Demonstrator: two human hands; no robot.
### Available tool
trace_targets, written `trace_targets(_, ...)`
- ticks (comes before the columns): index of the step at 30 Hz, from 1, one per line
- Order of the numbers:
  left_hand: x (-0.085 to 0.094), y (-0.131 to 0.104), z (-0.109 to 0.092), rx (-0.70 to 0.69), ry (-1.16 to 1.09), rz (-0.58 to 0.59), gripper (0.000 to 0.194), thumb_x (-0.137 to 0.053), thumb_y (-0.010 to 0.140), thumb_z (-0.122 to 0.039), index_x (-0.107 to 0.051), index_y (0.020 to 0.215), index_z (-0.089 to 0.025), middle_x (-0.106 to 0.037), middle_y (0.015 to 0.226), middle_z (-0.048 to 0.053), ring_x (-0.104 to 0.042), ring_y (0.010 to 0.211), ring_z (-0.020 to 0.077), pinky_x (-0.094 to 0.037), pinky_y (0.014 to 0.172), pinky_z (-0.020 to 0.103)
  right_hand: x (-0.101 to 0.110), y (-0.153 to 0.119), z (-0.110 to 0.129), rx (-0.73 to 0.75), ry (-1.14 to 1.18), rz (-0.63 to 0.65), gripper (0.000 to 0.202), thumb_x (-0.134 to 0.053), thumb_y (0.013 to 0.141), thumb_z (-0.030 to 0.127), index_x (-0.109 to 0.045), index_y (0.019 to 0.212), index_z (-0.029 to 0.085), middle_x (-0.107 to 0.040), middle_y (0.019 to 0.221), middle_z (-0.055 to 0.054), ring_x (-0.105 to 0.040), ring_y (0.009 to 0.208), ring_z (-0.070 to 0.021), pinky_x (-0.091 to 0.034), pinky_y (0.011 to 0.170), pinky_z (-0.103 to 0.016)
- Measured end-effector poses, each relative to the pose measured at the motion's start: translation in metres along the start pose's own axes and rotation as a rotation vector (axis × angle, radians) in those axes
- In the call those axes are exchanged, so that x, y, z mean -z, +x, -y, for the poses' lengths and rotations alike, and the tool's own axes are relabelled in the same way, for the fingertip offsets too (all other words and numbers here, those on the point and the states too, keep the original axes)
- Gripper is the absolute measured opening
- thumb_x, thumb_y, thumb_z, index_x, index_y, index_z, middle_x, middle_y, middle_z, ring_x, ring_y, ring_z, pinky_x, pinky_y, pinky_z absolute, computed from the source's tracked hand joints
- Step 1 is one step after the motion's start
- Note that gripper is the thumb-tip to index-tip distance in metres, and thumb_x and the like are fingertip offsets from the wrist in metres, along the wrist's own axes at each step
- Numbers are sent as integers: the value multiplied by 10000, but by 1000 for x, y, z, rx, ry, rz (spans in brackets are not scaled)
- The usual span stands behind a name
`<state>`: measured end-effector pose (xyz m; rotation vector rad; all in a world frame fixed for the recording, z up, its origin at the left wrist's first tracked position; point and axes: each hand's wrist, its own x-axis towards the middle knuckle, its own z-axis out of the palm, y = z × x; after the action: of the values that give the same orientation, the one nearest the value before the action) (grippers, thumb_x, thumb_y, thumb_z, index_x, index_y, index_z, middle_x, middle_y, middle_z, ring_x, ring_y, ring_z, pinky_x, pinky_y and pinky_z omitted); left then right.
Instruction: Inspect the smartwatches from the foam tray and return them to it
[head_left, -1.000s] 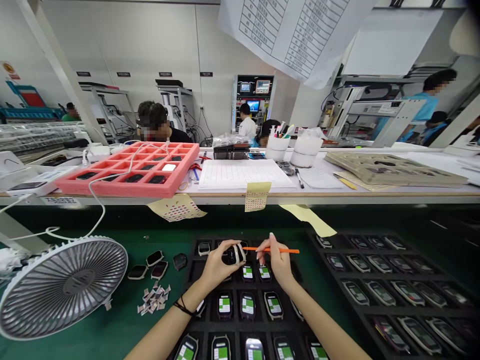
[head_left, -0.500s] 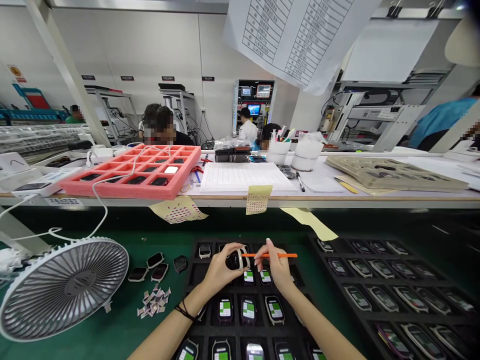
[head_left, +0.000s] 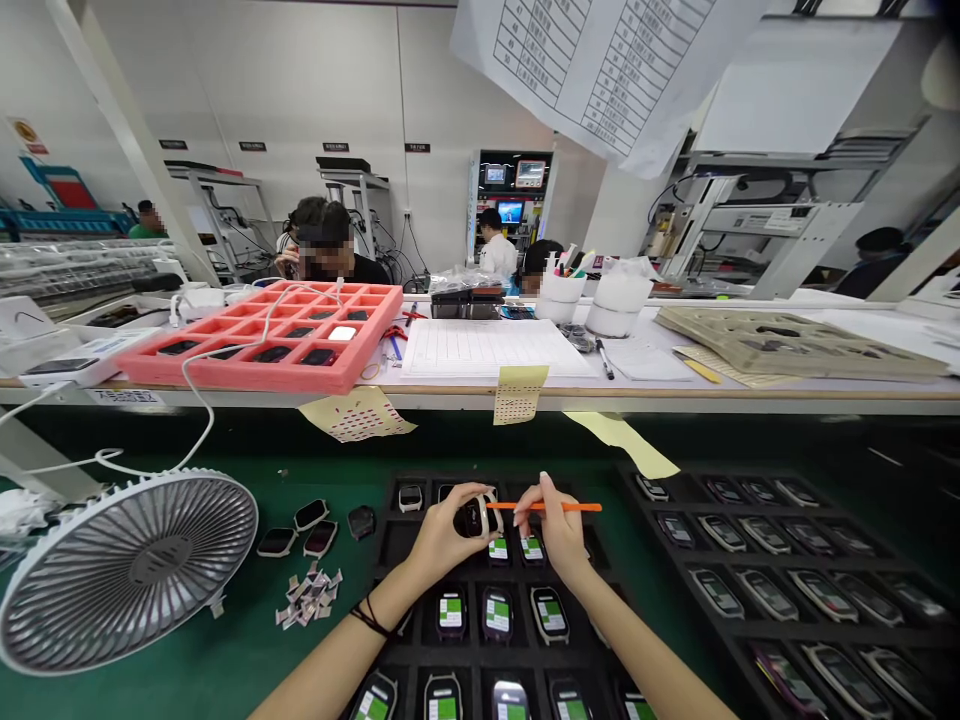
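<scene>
My left hand (head_left: 448, 527) is closed around a smartwatch body (head_left: 472, 518) without a strap, its side edge turned to the right. In my right hand (head_left: 553, 523) is a thin orange stick (head_left: 585, 507), held like a pen, and its left tip meets or nearly meets the watch's edge. I cannot tell whether the tip touches. Both hands are above a black foam tray (head_left: 405, 640), where several watches with lit green-and-white screens (head_left: 497, 612) lie in separate pockets. Part of the tray is hidden behind my hands and forearms.
A second black tray (head_left: 679, 590) with several watches lies on the right. To the left are a white fan (head_left: 142, 570), loose watches (head_left: 310, 515) and small metallic pieces (head_left: 309, 597). The shelf above carries a pink foam tray (head_left: 330, 375) and a beige tray (head_left: 795, 350).
The view has shifted slightly. My right hand and the orange stick sit a little farther right; my left hand still holds the watch.
</scene>
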<state>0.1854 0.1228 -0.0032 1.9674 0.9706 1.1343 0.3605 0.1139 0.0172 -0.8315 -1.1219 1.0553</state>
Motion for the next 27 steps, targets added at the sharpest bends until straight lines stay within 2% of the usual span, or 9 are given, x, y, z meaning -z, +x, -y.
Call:
trace_targets(5, -1, 0, 0, 5, -3, 8, 521, -741, 675, -196, -498, 1136, -223, -619, 1177, 75, -579, 1123, 237, -462, 984, 383, 0, 1, 2, -3, 53, -24, 538, -478, 878, 509, -648, 511, 155, -585, 443, -28, -501, 327, -96, -374, 335, -206)
trace_targets(15, 0, 0, 0, 17, 17, 14, 518, -731, 691, -192, -490, 1148, -232, -604, 1194, 70, -568, 1135, 225, -453, 1000, 380, -2, -3, 4, -17, -26, -13, 563, -461, 865, 553, -633, 493, 167, -569, 424, -29, -484, 319, -105, -361, 328, -219)
trace_targets(24, 1, 0, 0, 37, 73, -18, 512, -733, 683, -189, -507, 1141, -217, -617, 1182, 65, -581, 1121, 227, -473, 968, 348, -8, -5, 2, 36, -77, 5, 560, -430, 885, 544, -627, 521, 166, -572, 439, -25, -483, 319, -101, -362, 328, -216)
trace_targets(27, 0, 1, -1, 39, 48, -38, 532, -730, 685, -190, -488, 1158, -221, -618, 1186, 67, -581, 1123, 227, -471, 969, 354, -3, -2, 4, 32, -48, -34, 535, -408, 889, 558, -644, 613, 165, -586, 435, -17, -510, 317, -116, -410, 348, -231)
